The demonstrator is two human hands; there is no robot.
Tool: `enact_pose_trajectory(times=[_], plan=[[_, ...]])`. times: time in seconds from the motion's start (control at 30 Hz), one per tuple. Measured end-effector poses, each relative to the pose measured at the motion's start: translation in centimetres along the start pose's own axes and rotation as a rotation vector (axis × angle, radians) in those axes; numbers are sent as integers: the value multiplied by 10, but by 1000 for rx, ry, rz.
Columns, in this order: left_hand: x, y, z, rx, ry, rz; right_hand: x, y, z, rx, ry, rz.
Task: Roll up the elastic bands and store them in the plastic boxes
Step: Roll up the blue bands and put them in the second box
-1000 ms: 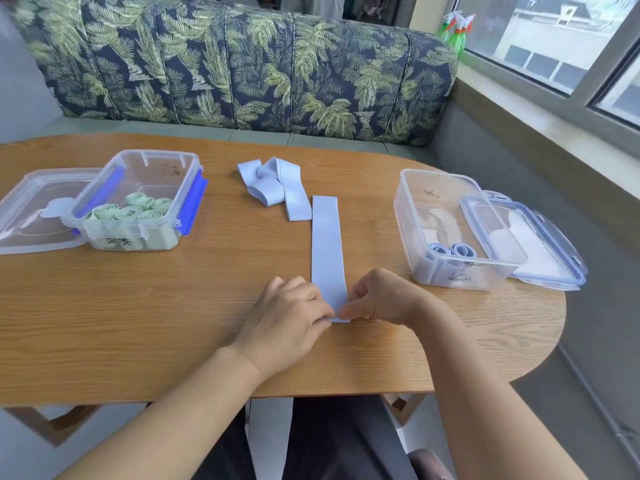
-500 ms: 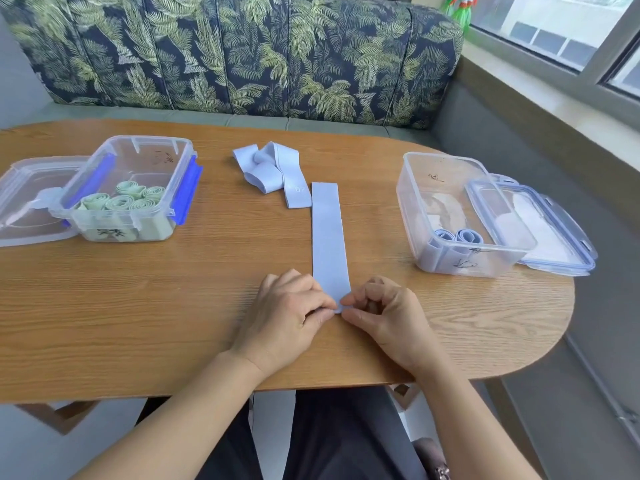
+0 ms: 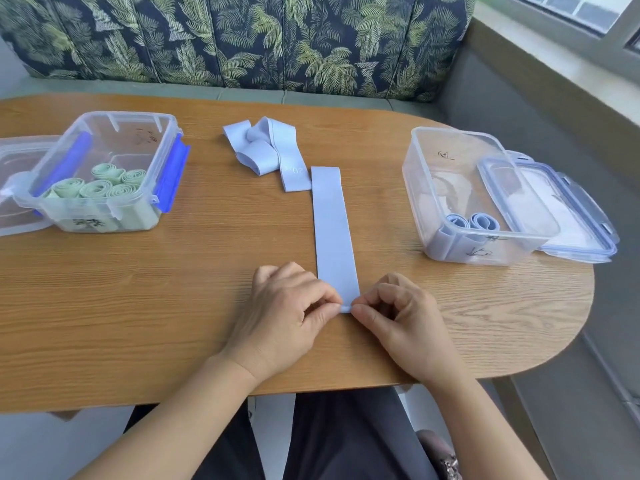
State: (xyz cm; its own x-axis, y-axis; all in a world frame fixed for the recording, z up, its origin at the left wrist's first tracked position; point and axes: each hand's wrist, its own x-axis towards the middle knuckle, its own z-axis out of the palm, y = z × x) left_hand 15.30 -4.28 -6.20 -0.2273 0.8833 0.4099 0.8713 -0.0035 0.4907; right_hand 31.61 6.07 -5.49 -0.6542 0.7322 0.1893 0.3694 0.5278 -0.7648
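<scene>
A pale blue elastic band (image 3: 331, 223) lies flat and straight on the wooden table (image 3: 138, 306), running away from me. My left hand (image 3: 287, 313) and my right hand (image 3: 401, 317) pinch its near end from either side, where a small fold has started. A loose pile of blue bands (image 3: 266, 150) lies behind it. The clear box on the right (image 3: 460, 157) holds two rolled blue bands (image 3: 472, 221). The box on the left (image 3: 104, 143), with blue clips, holds several rolled green bands (image 3: 100, 183).
The right box's lid (image 3: 575, 216) leans against it near the table's right edge. Another lid (image 3: 14, 202) lies under the left box's side. A leaf-patterned bench back (image 3: 242, 39) runs behind the table, and a window sill (image 3: 554, 46) is at the right.
The view has tilted down and moved closer. My right hand has turned so its fingers curl over the band's near end, and both hands have begun folding that end.
</scene>
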Motion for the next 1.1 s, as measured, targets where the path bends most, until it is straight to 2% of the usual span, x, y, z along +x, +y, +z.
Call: enact_pose_trajectory(times=[0.13, 0.6, 0.87, 1.03, 1.1], plan=[[2, 1, 2, 19, 0, -66, 4, -2, -1, -4, -2, 72], [3, 2, 2, -33, -21, -121, 21, -11, -11, 82, -192, 283], [0, 11, -1, 103, -8, -15, 27, -16, -14, 86, -225, 327], [-1, 8, 0, 86, -4, -40, 27, -14, -14, 72, -225, 305], [0, 7, 0, 71, 6, -46, 21, -9, -14, 149, -188, 274]])
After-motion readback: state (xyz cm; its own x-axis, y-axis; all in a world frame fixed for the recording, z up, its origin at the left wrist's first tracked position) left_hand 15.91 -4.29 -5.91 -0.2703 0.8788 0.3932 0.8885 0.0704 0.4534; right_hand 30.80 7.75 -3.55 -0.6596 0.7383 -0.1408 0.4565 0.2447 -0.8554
